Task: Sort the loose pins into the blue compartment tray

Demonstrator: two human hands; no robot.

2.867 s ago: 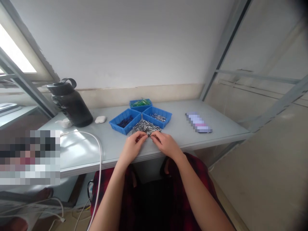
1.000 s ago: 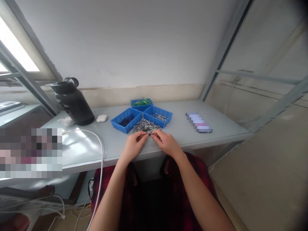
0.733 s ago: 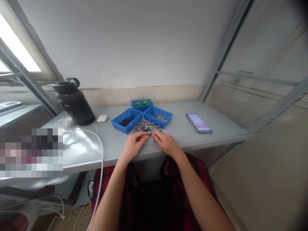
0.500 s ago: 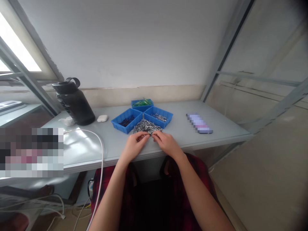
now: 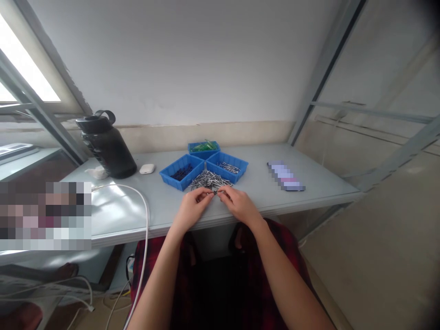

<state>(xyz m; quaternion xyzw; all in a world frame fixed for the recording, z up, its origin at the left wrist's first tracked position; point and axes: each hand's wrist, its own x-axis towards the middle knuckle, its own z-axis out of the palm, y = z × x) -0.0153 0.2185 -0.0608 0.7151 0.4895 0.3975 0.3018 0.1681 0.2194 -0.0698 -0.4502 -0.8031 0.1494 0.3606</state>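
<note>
My left hand (image 5: 193, 207) and my right hand (image 5: 239, 206) meet at the table's front edge, thumbs and fingers pinched, fingertips almost touching. A tiny dark piece (image 5: 215, 192) shows between the fingertips; its kind is too small to tell. Just beyond lies a loose pile of thin silvery metal pins (image 5: 210, 178). Left of the pile, a blue bin (image 5: 178, 183) contains small dark blue or black parts (image 5: 182, 172). To the right, another blue bin (image 5: 242, 168) has more metal pins (image 5: 229, 167). Green pieces (image 5: 205, 145) fill a third blue bin (image 5: 203, 154) behind.
A large black bottle (image 5: 110, 149) and a white earphone case (image 5: 147, 168) stand on the table (image 5: 165, 208) at left. A white cable (image 5: 146, 220) hangs over the front edge. A blurred-out phone (image 5: 286, 176) lies at right. The wall (image 5: 206, 68) closes off the back.
My hands stay nearly in place, with slightly more of the dark piece showing between the fingertips. The whole view has shifted very slightly.
</note>
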